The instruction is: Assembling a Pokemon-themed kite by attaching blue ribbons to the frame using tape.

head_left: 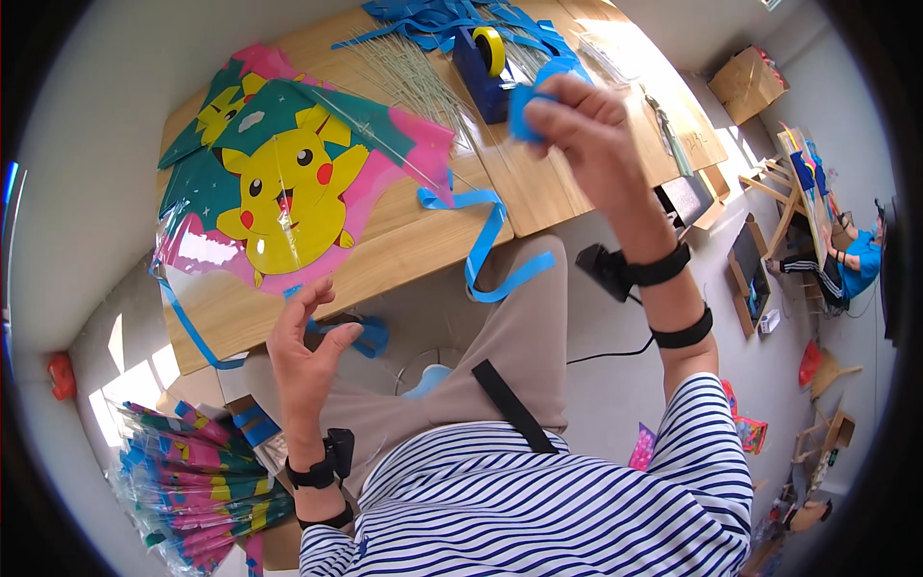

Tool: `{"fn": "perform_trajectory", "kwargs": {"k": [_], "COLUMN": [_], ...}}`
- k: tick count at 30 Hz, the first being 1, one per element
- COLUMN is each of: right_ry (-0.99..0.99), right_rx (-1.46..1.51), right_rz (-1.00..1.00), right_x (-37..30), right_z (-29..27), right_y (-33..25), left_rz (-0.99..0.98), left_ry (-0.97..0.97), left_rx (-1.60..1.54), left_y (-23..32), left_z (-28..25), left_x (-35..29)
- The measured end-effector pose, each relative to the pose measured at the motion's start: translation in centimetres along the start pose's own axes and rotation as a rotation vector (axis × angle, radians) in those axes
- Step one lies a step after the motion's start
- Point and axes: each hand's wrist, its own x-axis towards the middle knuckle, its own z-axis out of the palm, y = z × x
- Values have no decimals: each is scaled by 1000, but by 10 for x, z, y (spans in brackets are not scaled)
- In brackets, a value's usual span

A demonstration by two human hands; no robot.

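Note:
A kite (288, 192) with a yellow cartoon figure on green and pink sheeting lies on the wooden table, blue ribbon tails hanging from its side corners. Beside its near tip is my left hand (306, 346), thumb and fingers apart and nothing held between them. A small blue piece (292, 290) shows at that tip, by my fingertips. My right hand (588, 130) is raised over the table, pinching a small, slightly blurred blue piece (524, 112). Just beyond it stands a dark blue tape dispenser (478, 77) with a yellow-rimmed roll (489, 50).
Thin pale rods (413, 77) and a heap of blue ribbons (433, 17) cover the far table. Scissors (663, 120) lie at the right. A stack of folded kites (207, 490) sits at lower left. Another person (859, 260) sits at a far-right table.

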Motion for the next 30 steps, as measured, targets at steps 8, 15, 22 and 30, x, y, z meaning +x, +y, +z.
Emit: {"fn": "perform_trajectory", "kwargs": {"k": [8,15,22,30], "right_ry": [-400,-367,-280,180], "right_rx": [223,150,88,309], "right_rz": [435,496,476,244], "right_x": [-54,-57,-50,-45], "right_z": [149,168,165,52], "right_y": [17,10,6,11], "left_rz": [207,56,-85,-265], "left_ry": [-170,-184,-141,-554], "left_rx": [-382,-614,-608,-260], "left_y": [43,33,34,-25], "left_z": [-5,-23,-31,-85], "left_x": [-14,-28,-32,-57]}}
